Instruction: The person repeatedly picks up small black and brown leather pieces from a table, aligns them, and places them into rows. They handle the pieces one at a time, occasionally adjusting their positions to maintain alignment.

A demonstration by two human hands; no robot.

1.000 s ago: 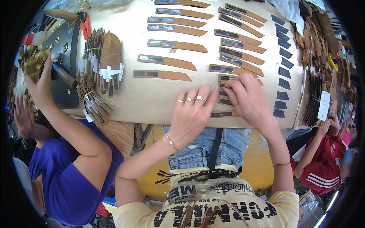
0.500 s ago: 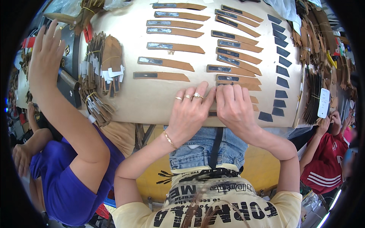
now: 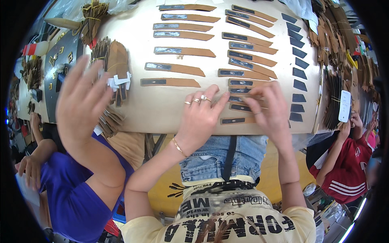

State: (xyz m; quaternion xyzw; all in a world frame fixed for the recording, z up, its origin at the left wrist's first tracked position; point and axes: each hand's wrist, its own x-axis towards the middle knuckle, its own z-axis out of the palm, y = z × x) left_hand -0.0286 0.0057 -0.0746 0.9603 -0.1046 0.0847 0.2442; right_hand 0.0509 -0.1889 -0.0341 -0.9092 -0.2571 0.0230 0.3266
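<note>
Two columns of brown leather-like strips point(image 3: 182, 50), each with a dark patch on its left end, lie across the table. Beside the nearest strips of the right column, my left hand point(image 3: 198, 111) rests with its fingers spread and nothing visible in it. My right hand point(image 3: 269, 109) is over the right ends of several near strips, its thumb and forefinger curved and apart. It partly hides those strips, among them a near strip point(image 3: 234, 120). A column of loose black slanted pieces point(image 3: 300, 73) runs down the table to the right of the strips.
Banded bundles of brown strips point(image 3: 117, 58) stand at the left; more dark bundles point(image 3: 332, 99) lie at the right edge. A co-worker's blurred hand point(image 3: 83, 99) reaches in from the left. Another person in red point(image 3: 344, 174) sits at the right. The table's front edge point(image 3: 170, 131) is near my waist.
My right hand has moved right, away from my left hand, uncovering patched ends of the near strips. My left hand stays nearly in place. The co-worker's raised hand has come down and right.
</note>
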